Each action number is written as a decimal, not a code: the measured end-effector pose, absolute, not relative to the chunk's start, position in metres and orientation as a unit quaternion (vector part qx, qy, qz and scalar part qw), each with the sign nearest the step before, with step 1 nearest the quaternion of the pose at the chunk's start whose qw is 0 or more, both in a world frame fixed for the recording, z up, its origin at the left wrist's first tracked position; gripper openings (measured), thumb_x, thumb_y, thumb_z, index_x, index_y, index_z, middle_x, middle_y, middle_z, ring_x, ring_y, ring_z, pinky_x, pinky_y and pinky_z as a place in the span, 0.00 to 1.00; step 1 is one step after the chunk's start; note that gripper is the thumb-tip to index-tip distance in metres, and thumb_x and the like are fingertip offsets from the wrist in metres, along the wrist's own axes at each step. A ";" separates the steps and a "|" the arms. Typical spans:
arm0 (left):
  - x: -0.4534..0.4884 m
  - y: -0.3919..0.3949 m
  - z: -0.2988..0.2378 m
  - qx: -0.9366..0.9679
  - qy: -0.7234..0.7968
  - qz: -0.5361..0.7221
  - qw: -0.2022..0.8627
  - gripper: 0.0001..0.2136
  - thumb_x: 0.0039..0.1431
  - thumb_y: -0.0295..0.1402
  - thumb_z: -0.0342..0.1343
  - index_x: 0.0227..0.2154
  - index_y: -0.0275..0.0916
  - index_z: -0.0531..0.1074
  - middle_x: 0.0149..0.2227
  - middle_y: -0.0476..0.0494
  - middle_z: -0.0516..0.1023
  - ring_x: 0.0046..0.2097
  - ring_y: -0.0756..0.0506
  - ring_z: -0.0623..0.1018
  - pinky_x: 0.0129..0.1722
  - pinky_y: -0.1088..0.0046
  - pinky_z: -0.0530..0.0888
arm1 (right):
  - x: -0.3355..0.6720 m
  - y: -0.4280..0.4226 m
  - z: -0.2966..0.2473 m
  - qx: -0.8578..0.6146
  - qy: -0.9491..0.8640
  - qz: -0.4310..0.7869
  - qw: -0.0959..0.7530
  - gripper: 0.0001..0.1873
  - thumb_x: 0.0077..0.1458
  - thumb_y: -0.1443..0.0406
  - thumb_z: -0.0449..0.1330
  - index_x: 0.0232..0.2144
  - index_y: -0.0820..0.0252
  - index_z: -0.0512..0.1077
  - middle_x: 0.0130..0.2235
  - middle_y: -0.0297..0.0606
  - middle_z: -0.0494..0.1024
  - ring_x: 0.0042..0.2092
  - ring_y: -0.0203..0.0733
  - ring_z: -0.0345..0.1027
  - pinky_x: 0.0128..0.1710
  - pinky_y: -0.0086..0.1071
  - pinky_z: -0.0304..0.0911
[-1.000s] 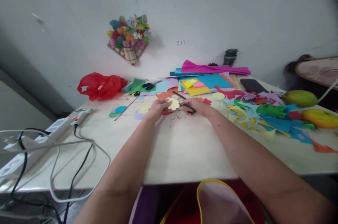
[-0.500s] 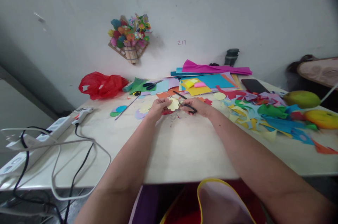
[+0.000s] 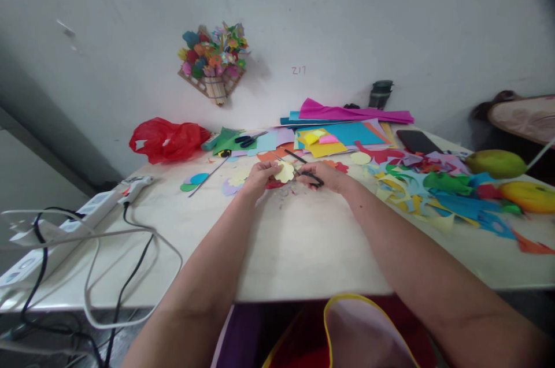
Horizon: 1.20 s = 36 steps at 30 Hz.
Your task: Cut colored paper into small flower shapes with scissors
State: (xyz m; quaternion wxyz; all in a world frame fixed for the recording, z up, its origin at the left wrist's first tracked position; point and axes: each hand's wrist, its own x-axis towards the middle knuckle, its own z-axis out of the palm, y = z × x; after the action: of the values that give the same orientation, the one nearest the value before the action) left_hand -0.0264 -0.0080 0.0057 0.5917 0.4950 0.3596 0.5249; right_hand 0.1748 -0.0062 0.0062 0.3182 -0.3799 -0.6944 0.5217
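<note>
The scalloped pale-yellow cutout [image 3: 285, 171] is smooth, matt paper; the scissors [image 3: 319, 181] have dark, plastic-looking handles. The tabletop [image 3: 303, 252] looks smooth with a soft sheen. The red bag [image 3: 169, 140] is thin, crinkled, glossy plastic, the power strip [image 3: 93, 210] hard white plastic, the wall holder [image 3: 215, 89] ribbed, wood-like sticks

Left grip [image 3: 262, 175] pinches scalloped yellow paper [image 3: 285, 171] — right grip [image 3: 321, 175] holds black scissors [image 3: 315, 178]

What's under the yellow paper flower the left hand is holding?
A red piece, probably paper, peeks out below the yellow paper flower in the left hand. The flower and hand cover the rest, so I can't tell more.
</note>
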 end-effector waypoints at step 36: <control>-0.029 -0.003 0.001 0.495 0.367 0.528 0.584 0.16 0.35 0.38 0.71 0.20 0.33 0.72 0.20 0.45 0.74 0.22 0.50 0.72 0.21 0.75 0.67 | 0.169 -0.012 0.013 -0.393 -0.685 0.515 0.332 0.17 0.37 0.58 0.70 0.24 0.63 0.70 0.16 0.26 0.63 0.18 0.28 0.54 0.16 0.26 0.49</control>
State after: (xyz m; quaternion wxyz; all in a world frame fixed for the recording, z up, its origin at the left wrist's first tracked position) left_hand -0.0291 -0.0032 0.0013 0.5843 0.4950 0.3666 0.5284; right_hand 0.1695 -0.0117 0.0130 0.3322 -0.3927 -0.6854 0.5155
